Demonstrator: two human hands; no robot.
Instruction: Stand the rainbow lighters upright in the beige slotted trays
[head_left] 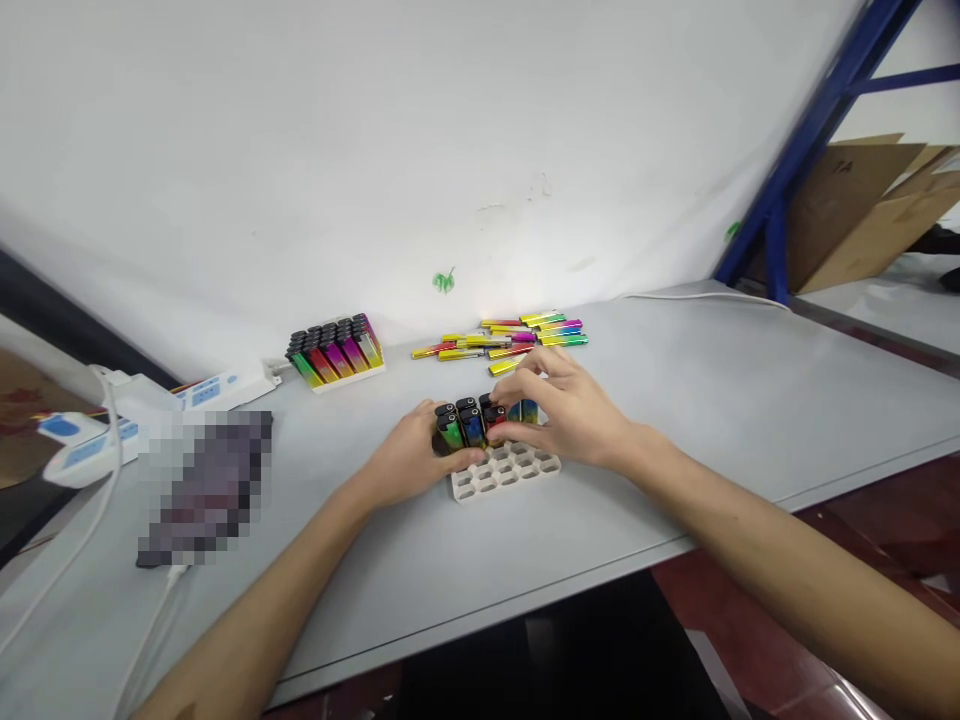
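Lighters [472, 431] stand at tray [506, 478] btwn front & back edges of worktop [750, 400], R hand [561, 405] fingers pinching red lighter [496, 420], L hand [411, 452] fingers cupping green lighter [451, 433]; a fast tug might tip some.

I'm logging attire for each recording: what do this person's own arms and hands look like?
The bare, ungloved left hand and bare, ungloved right hand show no ring; the left forearm and right forearm show no sleeve, watch or cable.

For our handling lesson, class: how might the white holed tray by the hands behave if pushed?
The tray looks stiff: its edges run straight. Its many openings suggest it is light for its size. The lighters standing at its back might wobble.
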